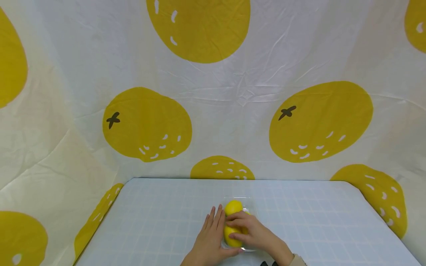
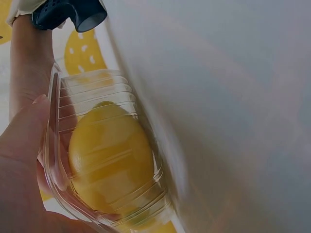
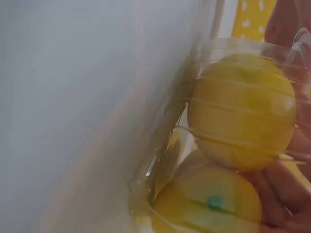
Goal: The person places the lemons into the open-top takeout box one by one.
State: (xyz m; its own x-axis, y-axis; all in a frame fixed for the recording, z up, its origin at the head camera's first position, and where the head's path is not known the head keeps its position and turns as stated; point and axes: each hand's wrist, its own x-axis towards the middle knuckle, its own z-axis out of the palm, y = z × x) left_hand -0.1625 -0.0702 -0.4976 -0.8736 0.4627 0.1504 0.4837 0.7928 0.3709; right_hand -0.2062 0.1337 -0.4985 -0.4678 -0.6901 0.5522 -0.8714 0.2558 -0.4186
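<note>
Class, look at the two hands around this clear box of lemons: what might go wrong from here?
The thin clear box may buckle or crack under the left hand and right hand. If it pops open, a round lemon might roll off across the table.

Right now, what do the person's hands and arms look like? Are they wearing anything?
Both hands are bare, with no gloves. The left hand shows no sleeve in the head view. The right hand ends in a beige sleeve cuff at the wrist. In the left wrist view, a dark blue wrist device sits strapped on the right wrist.
</note>
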